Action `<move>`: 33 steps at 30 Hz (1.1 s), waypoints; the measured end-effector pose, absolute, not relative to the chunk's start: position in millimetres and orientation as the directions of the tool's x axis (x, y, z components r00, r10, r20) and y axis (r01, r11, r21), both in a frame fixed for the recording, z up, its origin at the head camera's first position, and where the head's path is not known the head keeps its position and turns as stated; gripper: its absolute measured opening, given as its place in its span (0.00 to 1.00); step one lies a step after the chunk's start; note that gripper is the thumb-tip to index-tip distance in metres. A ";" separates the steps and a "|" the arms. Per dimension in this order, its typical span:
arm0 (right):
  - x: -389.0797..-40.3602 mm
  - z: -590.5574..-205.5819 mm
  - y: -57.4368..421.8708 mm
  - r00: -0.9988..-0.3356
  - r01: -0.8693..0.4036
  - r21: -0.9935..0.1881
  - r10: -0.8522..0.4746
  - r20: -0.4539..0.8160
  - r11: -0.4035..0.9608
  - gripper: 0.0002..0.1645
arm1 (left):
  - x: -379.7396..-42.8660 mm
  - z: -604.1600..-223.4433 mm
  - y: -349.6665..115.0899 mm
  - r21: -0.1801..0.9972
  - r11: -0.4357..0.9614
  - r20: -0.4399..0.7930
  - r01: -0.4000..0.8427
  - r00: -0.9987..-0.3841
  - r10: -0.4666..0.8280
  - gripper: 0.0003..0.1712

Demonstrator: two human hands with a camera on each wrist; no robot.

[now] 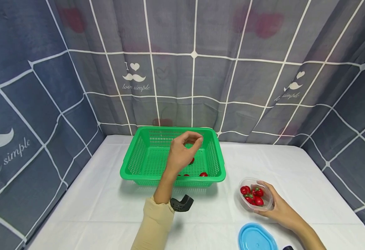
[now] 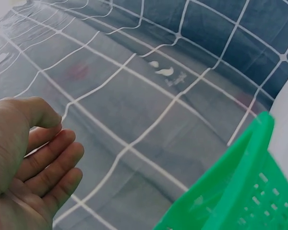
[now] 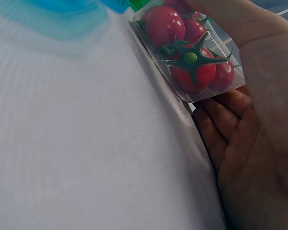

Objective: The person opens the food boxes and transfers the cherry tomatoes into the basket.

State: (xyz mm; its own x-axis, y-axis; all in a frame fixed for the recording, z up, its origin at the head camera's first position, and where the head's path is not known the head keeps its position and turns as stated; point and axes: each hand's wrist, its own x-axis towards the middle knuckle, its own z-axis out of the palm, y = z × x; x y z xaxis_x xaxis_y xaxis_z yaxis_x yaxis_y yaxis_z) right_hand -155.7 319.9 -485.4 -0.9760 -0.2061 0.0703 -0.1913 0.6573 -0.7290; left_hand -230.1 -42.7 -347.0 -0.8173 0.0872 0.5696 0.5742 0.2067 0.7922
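Note:
Above the green basket [image 1: 129,163] my left hand [image 1: 182,152] is raised, fingers loosely curved, thumb near the index finger. Nothing shows between its fingers in the left wrist view. Inside the basket lie several small red tomatoes, one [image 1: 203,174] near the front right corner; my hand and the front rim partly hide others. My right hand [image 1: 279,206] grips the right side of a clear plastic container [image 1: 246,181] on the white table. Several cherry tomatoes [image 3: 165,26], some with green stems, fill it; thumb and fingers curve around its wall.
A blue lid [image 1: 255,238] lies on the white-covered table [image 1: 101,222] in front of the container, with a small dark object [image 1: 288,248] to its right. A grey checked curtain [image 1: 176,76] hangs behind the table and along both sides.

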 end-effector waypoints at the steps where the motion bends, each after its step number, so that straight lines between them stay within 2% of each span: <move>1: -155.6 -485.8 320.0 -0.976 -0.193 -0.730 -0.207 0.073 0.655 0.61 | -229.7 -347.7 -40.1 0.790 0.199 0.573 0.580 -0.814 0.099 0.08; 16: -155.6 -486.3 320.6 -0.974 -0.198 -0.740 -0.214 0.075 0.643 0.60 | -217.7 -355.3 6.9 0.789 0.128 0.558 0.600 -0.789 0.257 0.06; 23: -156.4 -487.5 320.5 -0.975 -0.194 -0.746 -0.212 0.073 0.637 0.60 | -212.5 -361.5 25.9 0.783 0.086 0.558 0.616 -0.757 0.340 0.07; 33: -156.2 -486.9 320.9 -0.973 -0.207 -0.741 -0.216 0.086 0.639 0.60 | -201.2 -371.1 49.4 0.737 0.176 0.531 0.652 -0.721 0.445 0.06</move>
